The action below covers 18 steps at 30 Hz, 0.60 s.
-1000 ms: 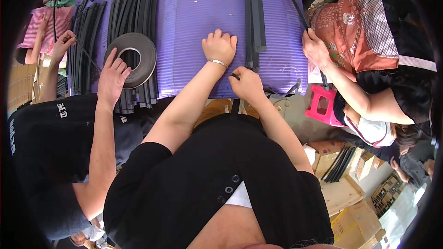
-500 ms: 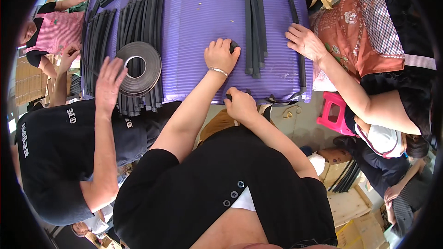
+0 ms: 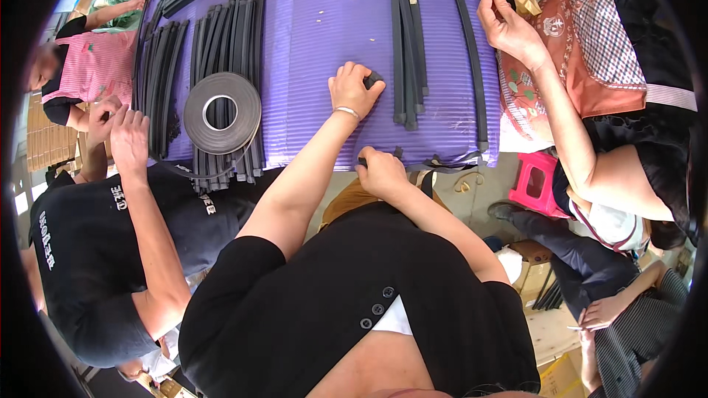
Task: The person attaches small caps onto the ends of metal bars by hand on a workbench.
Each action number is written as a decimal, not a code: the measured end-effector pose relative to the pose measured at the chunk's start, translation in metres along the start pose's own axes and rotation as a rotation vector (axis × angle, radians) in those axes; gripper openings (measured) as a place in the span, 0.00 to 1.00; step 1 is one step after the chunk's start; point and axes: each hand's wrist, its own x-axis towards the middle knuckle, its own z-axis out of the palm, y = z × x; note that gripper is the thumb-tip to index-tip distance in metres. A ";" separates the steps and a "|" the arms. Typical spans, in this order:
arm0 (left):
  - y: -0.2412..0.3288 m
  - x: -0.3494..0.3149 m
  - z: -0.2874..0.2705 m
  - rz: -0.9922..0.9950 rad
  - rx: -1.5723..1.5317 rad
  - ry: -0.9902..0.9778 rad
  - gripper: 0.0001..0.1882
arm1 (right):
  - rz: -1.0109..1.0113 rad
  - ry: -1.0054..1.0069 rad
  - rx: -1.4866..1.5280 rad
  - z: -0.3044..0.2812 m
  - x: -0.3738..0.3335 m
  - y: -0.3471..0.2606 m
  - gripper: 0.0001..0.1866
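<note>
My left hand [image 3: 352,91], with a bracelet at the wrist, rests on the purple ribbed tabletop [image 3: 310,51]. Its fingers are closed round a short black piece [image 3: 374,80], mostly covered by the hand. Closer to my body, at the table's near edge, my right hand [image 3: 385,174] is curled closed. Bits of black show beside its fingers, but what it grips is largely hidden. Just right of my left hand lie several long black strips [image 3: 406,51], side by side and pointing away from me.
A roll of dark tape [image 3: 193,119] lies on bundled black strips [image 3: 221,51] at the left. One black strip [image 3: 467,59] lies along the right edge. Co-workers sit on both sides, their hands [image 3: 130,136] [image 3: 516,33] near the table. A pink stool [image 3: 532,183] stands at right.
My hands have barely moved. The left co-worker's hand has gone from beside the tape roll leftward to the other hand. The right co-worker's hand has left the edge strip and moved up.
</note>
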 end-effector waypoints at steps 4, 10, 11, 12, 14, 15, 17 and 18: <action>0.003 0.003 -0.002 -0.009 0.005 0.017 0.10 | 0.017 0.011 0.021 -0.001 0.004 0.002 0.13; -0.006 0.009 0.008 -0.158 -0.140 -0.029 0.09 | 0.006 0.009 0.044 0.002 0.009 0.004 0.12; -0.006 0.009 0.007 -0.159 -0.132 -0.032 0.09 | 0.000 0.014 0.050 0.001 0.010 0.004 0.12; -0.005 0.008 0.007 -0.159 -0.125 -0.034 0.08 | 0.000 0.015 0.050 0.000 0.009 0.004 0.12; -0.003 0.008 0.008 -0.156 -0.108 -0.027 0.08 | 0.008 0.005 0.050 -0.004 0.010 0.002 0.12; -0.003 0.009 0.009 -0.156 -0.090 -0.021 0.08 | 0.005 0.008 0.048 -0.004 0.012 0.002 0.12; 0.000 0.010 0.009 -0.152 -0.070 -0.024 0.08 | 0.003 -0.023 0.043 -0.004 0.012 0.002 0.12; 0.002 0.011 0.009 -0.148 -0.050 -0.028 0.08 | 0.000 -0.021 0.040 -0.005 0.012 0.002 0.12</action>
